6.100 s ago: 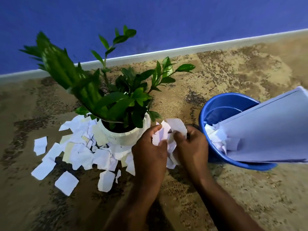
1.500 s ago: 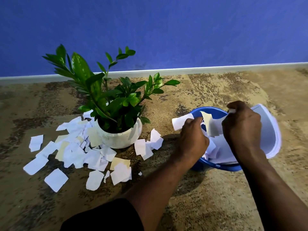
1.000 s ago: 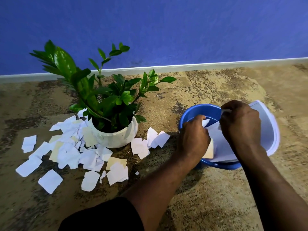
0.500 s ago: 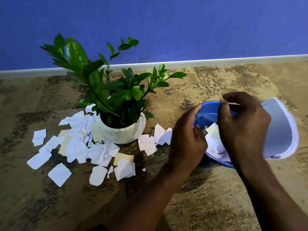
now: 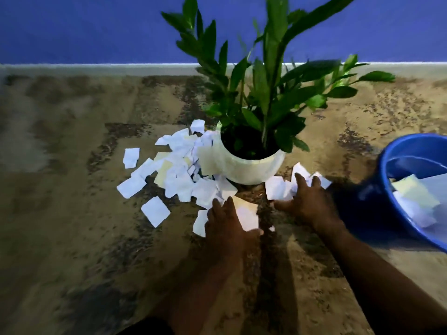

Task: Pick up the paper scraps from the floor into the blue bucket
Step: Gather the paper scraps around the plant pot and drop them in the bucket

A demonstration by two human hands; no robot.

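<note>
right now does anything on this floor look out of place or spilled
Yes: torn white and cream paper scraps lie strewn over the brown floor, left of and in front of the round white plant pot.

— Where does the camera sit?
— On the person's head, above and behind the left hand (image 5: 227, 223) and right hand (image 5: 312, 201), facing forward and down at the floor (image 5: 72, 238).
— How near?
— Close. Both forearms run in from the bottom edge, and the fingers (image 5: 215, 206) land mid-frame.
— What's past the fingers?
— The plant pot (image 5: 251, 165) just beyond them, and the wall (image 5: 96, 27) well beyond, across the top. Right of the fingers, the frame edge cuts the bucket (image 5: 387, 165).
— Other views?
— This is the only one.
</note>
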